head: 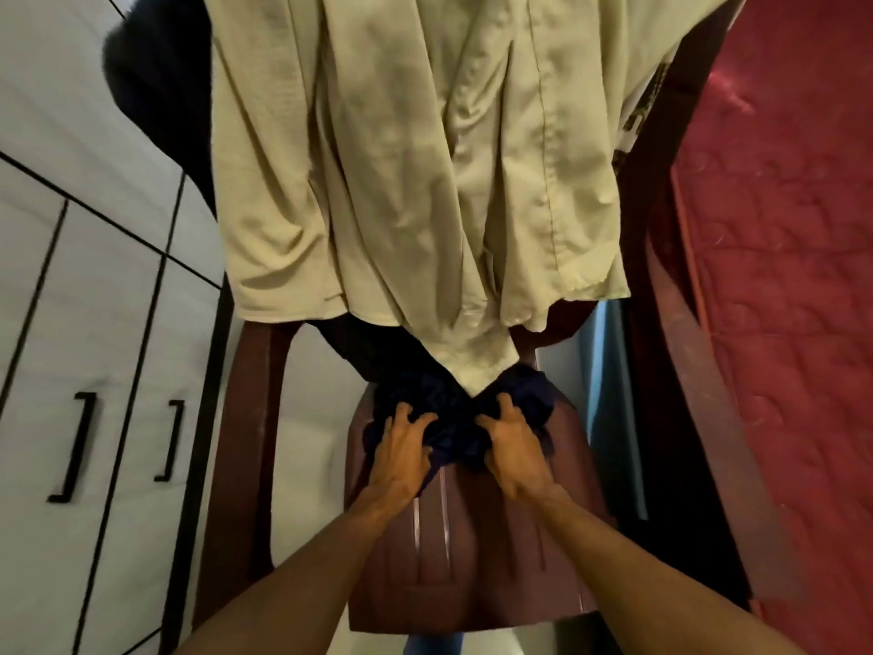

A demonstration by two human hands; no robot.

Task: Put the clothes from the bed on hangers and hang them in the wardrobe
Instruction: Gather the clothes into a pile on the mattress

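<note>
**Left hand and right hand clutch a navy garment**

Both hands have their fingers curled into the crumpled navy garment, one at each side of the bundle, which lies on the seat of a maroon plastic chair. A cream garment draped over the chair's back hangs down in front, its lowest tip touching the navy bundle between the hands. A dark garment shows beside it at upper left. The white wardrobe with black handles stands to the left, its doors closed. The red quilted bed lies to the right.
</note>
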